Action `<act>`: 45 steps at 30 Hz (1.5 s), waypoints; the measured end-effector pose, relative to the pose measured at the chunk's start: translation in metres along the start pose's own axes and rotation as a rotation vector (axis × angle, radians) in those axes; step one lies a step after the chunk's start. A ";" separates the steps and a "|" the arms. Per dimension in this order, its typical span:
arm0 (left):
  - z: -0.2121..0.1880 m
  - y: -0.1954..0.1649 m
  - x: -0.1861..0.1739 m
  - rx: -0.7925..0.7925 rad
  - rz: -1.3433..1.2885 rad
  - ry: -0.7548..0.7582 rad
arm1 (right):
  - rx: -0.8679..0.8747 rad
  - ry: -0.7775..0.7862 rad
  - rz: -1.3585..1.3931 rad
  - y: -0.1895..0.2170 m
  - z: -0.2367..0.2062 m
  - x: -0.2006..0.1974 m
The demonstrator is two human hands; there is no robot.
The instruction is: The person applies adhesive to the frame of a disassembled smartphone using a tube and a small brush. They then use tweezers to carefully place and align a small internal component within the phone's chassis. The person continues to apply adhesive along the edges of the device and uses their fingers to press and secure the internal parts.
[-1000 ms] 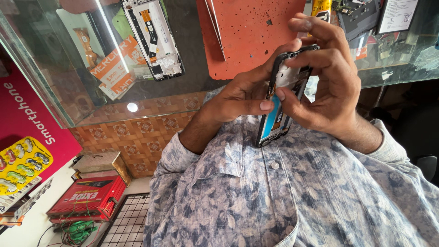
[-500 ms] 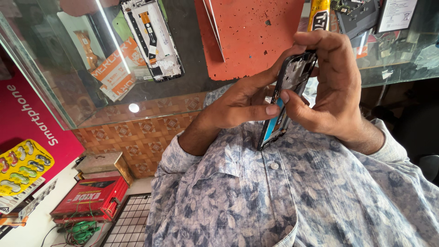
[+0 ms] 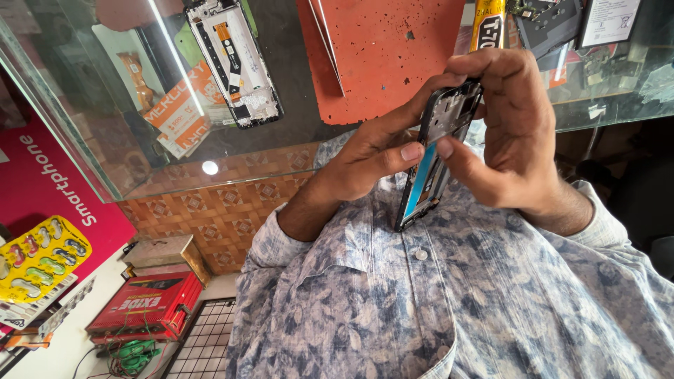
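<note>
**Phone frame gripped edge-on between both hands**

Phone frame is standing tilted between the hands, above the shirt front. Left hand is closing round its left edge, thumb pressing the blue strip, likely steadying it. Right hand is curling over the top, thumb meeting the same edge. Orange mat is lying beyond the fingers.

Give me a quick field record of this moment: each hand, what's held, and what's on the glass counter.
left hand: grips phone frame from the left, thumb on its edge
right hand: grips the frame from the top and right, thumb on its edge
phone frame: held edge-on above the lap, blue strip showing
glass counter: red mat, second opened phone, yellow tube
below counter: red box
</note>
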State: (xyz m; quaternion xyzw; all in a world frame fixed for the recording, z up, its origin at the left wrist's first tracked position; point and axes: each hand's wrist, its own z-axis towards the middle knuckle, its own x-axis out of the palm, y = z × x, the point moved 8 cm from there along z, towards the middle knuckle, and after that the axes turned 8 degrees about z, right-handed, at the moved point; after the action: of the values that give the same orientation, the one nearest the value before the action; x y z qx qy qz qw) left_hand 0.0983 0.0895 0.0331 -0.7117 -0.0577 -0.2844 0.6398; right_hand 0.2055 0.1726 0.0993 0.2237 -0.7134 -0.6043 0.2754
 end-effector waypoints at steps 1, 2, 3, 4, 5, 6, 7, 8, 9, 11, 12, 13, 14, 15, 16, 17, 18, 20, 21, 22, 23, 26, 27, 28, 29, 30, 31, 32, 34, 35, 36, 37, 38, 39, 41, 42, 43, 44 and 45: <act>0.000 0.006 -0.001 -0.063 -0.009 -0.005 | 0.016 0.002 0.013 0.000 0.001 -0.001; -0.001 0.012 -0.001 -0.127 -0.019 -0.009 | 0.018 0.008 0.020 0.000 0.002 -0.002; 0.000 0.007 -0.001 -0.050 0.037 -0.006 | 0.020 0.014 0.027 0.000 0.003 -0.002; -0.001 0.002 -0.002 0.027 0.092 -0.002 | 0.009 0.024 0.028 0.001 0.005 -0.002; -0.001 0.001 -0.002 0.066 0.129 0.001 | 0.005 0.028 0.034 0.001 0.006 -0.002; -0.002 -0.001 -0.002 0.105 0.167 0.002 | 0.001 0.032 0.041 0.002 0.007 -0.001; -0.002 0.001 -0.003 0.106 0.189 0.002 | 0.004 0.029 0.051 0.001 0.008 -0.001; -0.002 0.003 -0.003 0.104 0.201 0.001 | 0.008 0.026 0.062 0.001 0.009 -0.001; -0.003 0.004 -0.004 0.102 0.212 0.001 | 0.017 0.017 0.058 0.000 0.009 -0.001; -0.004 0.007 -0.004 0.096 0.207 0.002 | 0.036 -0.003 0.049 -0.001 0.010 -0.001; -0.004 0.009 -0.004 0.093 0.201 0.002 | 0.010 0.015 0.046 0.001 0.010 0.001; -0.004 0.011 -0.004 0.092 0.188 0.000 | -0.016 0.034 0.044 0.002 0.011 0.002; -0.004 0.012 -0.004 0.086 0.171 0.001 | -0.024 0.038 0.045 0.003 0.011 0.003; -0.004 0.014 -0.003 0.080 0.155 0.001 | -0.032 0.042 0.047 0.003 0.011 0.004; -0.005 0.016 -0.003 0.069 0.134 0.003 | -0.023 0.033 0.052 0.002 0.011 0.004; -0.005 0.018 -0.003 0.054 0.121 0.003 | -0.013 0.023 0.057 0.001 0.010 0.003; -0.005 0.019 -0.003 0.039 0.107 0.003 | -0.002 0.025 0.074 0.000 0.010 0.004; -0.005 0.022 -0.004 0.003 0.093 0.001 | 0.020 0.029 0.109 -0.001 0.009 0.004; -0.005 0.021 -0.004 0.014 0.079 0.001 | 0.018 0.028 0.105 -0.001 0.008 0.003; -0.005 0.019 -0.003 0.025 0.065 0.001 | 0.016 0.028 0.102 -0.001 0.008 0.003; -0.005 0.018 -0.003 0.021 0.064 0.001 | 0.013 0.027 0.098 -0.001 0.007 0.003; -0.005 0.016 -0.002 -0.025 0.083 0.004 | -0.004 0.024 0.078 -0.001 0.008 0.003; -0.005 0.014 -0.002 -0.017 0.094 0.008 | -0.013 0.024 0.068 0.000 0.008 0.003; -0.005 0.011 -0.001 -0.010 0.105 0.013 | -0.025 0.025 0.054 0.000 0.009 0.003; -0.005 0.008 0.000 -0.007 0.109 0.019 | -0.022 0.024 0.058 -0.001 0.009 0.002; -0.005 0.006 0.001 -0.005 0.113 0.024 | -0.019 0.024 0.062 -0.002 0.009 0.002; -0.005 0.004 0.003 -0.009 0.109 0.030 | 0.001 0.022 0.086 -0.004 0.008 0.001; -0.005 0.003 0.004 -0.014 0.118 0.034 | 0.021 0.020 0.110 -0.006 0.008 0.000; -0.003 0.000 0.007 -0.027 0.148 0.039 | 0.027 0.024 0.106 -0.006 0.005 -0.001; -0.002 -0.003 0.009 -0.010 0.165 0.040 | 0.022 0.023 0.081 -0.006 0.004 -0.002; -0.001 -0.007 0.011 0.008 0.183 0.040 | 0.016 0.022 0.056 -0.006 0.003 -0.002; -0.001 -0.013 0.013 0.050 0.196 0.042 | 0.001 0.018 0.008 -0.005 0.003 -0.002; -0.001 -0.017 0.015 0.075 0.206 0.043 | -0.015 0.015 -0.022 -0.004 0.001 -0.001; -0.001 -0.021 0.017 0.100 0.216 0.045 | -0.031 0.011 -0.053 -0.002 0.001 -0.001; 0.000 -0.021 0.016 0.065 0.217 0.035 | -0.063 0.009 -0.077 0.001 0.001 0.001; 0.000 -0.018 0.015 0.018 0.202 0.024 | -0.072 0.008 -0.089 0.004 0.002 0.002; 0.000 -0.010 0.013 -0.087 0.154 0.012 | -0.067 0.004 -0.098 0.005 0.005 0.001; -0.001 -0.001 0.011 -0.191 0.101 0.008 | -0.042 -0.009 -0.055 0.006 0.008 0.000; 0.001 0.000 0.012 -0.174 0.044 0.027 | -0.017 -0.022 -0.013 0.007 0.011 -0.002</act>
State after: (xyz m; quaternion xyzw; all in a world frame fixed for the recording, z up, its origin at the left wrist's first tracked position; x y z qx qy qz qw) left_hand 0.1085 0.0868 0.0387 -0.7616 -0.0084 -0.2839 0.5826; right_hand 0.1997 0.1835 0.1047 0.2191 -0.7099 -0.6144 0.2655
